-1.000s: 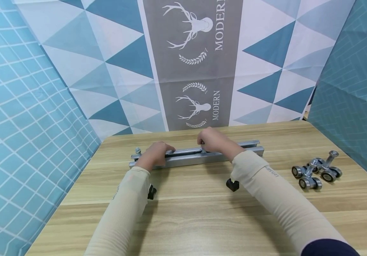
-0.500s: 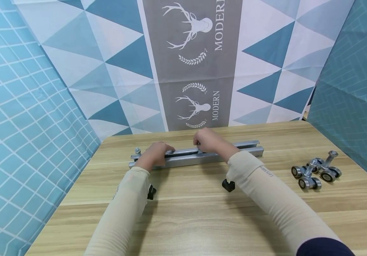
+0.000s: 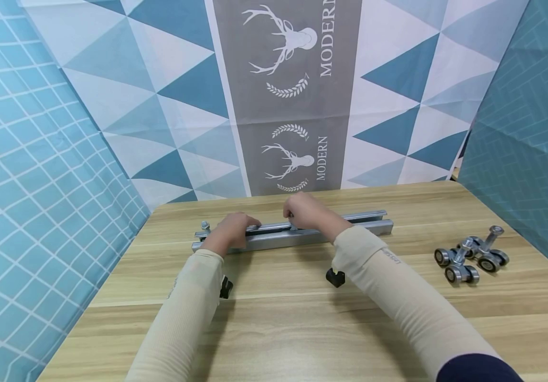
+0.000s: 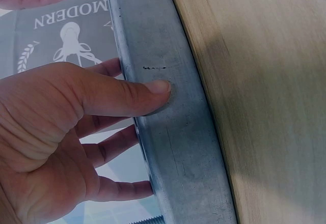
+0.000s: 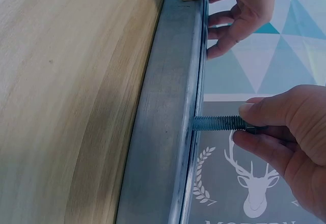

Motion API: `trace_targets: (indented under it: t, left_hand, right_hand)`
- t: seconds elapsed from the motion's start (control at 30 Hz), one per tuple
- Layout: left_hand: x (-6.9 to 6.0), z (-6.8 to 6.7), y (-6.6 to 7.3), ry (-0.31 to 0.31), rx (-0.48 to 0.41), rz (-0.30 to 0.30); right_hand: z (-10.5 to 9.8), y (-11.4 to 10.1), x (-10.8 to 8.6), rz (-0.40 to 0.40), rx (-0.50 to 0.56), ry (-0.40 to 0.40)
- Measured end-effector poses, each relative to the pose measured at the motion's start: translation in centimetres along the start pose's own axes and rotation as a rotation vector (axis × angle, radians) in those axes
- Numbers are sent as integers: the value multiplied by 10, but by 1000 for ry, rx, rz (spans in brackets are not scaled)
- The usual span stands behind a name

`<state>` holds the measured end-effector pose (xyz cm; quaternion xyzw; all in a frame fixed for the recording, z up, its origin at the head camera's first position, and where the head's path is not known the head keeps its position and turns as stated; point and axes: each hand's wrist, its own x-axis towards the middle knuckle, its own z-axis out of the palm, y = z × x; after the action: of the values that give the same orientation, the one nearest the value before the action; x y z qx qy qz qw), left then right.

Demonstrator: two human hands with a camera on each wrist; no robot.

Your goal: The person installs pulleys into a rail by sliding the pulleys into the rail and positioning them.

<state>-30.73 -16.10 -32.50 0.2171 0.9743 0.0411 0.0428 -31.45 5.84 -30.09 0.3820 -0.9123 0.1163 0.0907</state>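
Observation:
A long metal rail [image 3: 274, 240] with a slot along its top lies across the far part of the table. My left hand [image 4: 66, 117] grips it near its left end, thumb on the near side wall and the other fingers over the far side. A threaded bolt [image 5: 219, 123] stands up out of the slot, and my right hand [image 5: 290, 137] pinches its head end between thumb and fingers. Whatever the bolt is fixed to inside the rail is hidden. Another bolt [image 3: 205, 225] sticks up at the rail's left end, left of my left hand [image 3: 231, 232].
Two roller trolleys [image 3: 460, 260], each with small wheels and an upright bolt, lie on the wooden table [image 3: 293, 329] to the right. Behind the table hangs a patterned cloth [image 3: 293, 106]. Blue cloths stand at the left and right sides.
My right hand has slid left along the rail with the bolt, closer to my left hand. The left hand and the rail stay in place.

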Motion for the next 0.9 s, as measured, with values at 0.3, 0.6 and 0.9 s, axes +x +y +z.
trace_targets:
  t: [0.3, 0.6, 0.9]
  left_hand:
    - [-1, 0, -1, -1, 11, 12]
    - [0, 0, 0, -16, 14, -6]
    - [3, 2, -3, -18, 8, -12]
  right_hand:
    - [2, -7, 5, 21, 13, -33]
    - [2, -13, 8, 25, 9, -30]
    - [4, -15, 12, 44, 17, -39]
